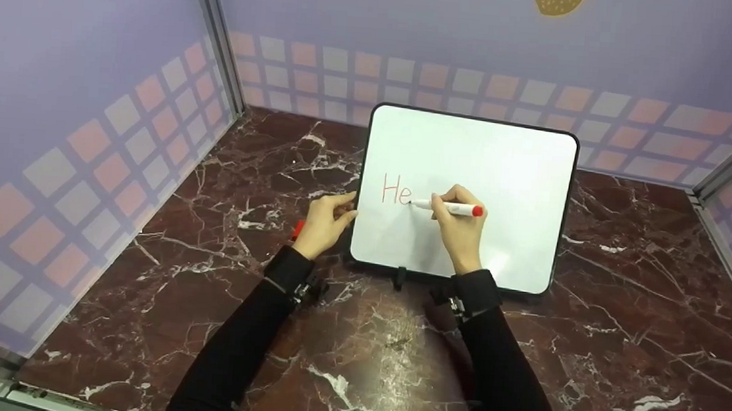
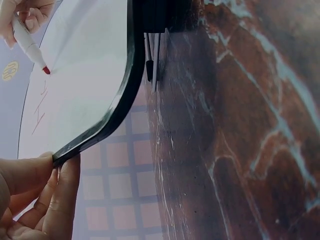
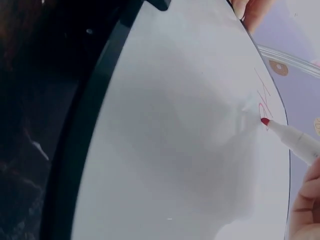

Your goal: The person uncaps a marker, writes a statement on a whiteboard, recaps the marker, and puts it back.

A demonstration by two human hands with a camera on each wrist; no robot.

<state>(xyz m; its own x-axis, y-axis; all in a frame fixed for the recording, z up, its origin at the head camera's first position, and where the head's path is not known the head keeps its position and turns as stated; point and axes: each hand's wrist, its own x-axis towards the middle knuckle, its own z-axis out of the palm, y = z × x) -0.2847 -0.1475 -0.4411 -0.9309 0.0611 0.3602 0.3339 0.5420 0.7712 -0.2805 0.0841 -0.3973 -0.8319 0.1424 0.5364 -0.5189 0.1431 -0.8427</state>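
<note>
A white dry-erase board with a black frame leans back on the table. Red letters reading "He" stand on its left half. My left hand pinches the board's left edge, thumb in front and fingers behind, as the left wrist view shows. In my right hand is a white marker with a red end, gripped like a pen. The marker's red tip is right at the end of the "e" in the right wrist view.
The table has a dark red marbled top. A small red object lies partly hidden behind the left hand. A black foot juts out below the board, and thin stand legs show behind it. Lilac panels enclose the table.
</note>
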